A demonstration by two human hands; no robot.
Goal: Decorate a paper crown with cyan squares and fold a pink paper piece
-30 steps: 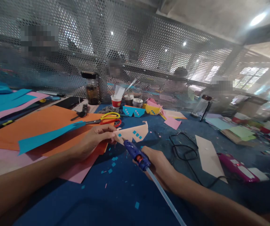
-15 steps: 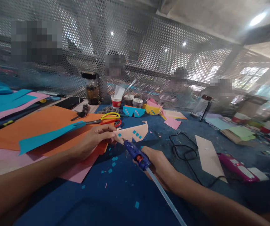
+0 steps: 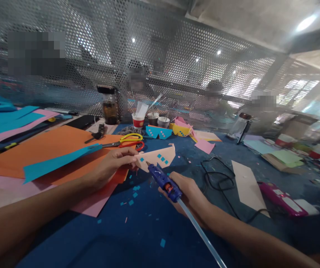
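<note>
My left hand (image 3: 114, 165) pinches the left end of a peach paper boat shape (image 3: 160, 156) dotted with small blue squares, holding it just above the blue table. My right hand (image 3: 189, 195) grips a blue glue gun (image 3: 164, 181) with a clear glue stick (image 3: 199, 230) trailing from its back. The gun's nozzle points at the paper's lower left edge, close to my left fingertips.
Orange (image 3: 42, 147), turquoise (image 3: 56, 160) and pink (image 3: 93, 203) sheets lie at left. Scissors (image 3: 126, 140) rest behind my hand. A jar (image 3: 109, 105), cups (image 3: 137, 120), paper boats (image 3: 158, 131), a black cable (image 3: 218, 178), a peach strip (image 3: 246, 186) and a pink gadget (image 3: 281, 197) surround. A perforated metal screen (image 3: 176, 67) backs the table.
The glue gun and my right hand have risen slightly and shifted right, the nozzle now against the paper's lower edge. My left hand and the paper stay put.
</note>
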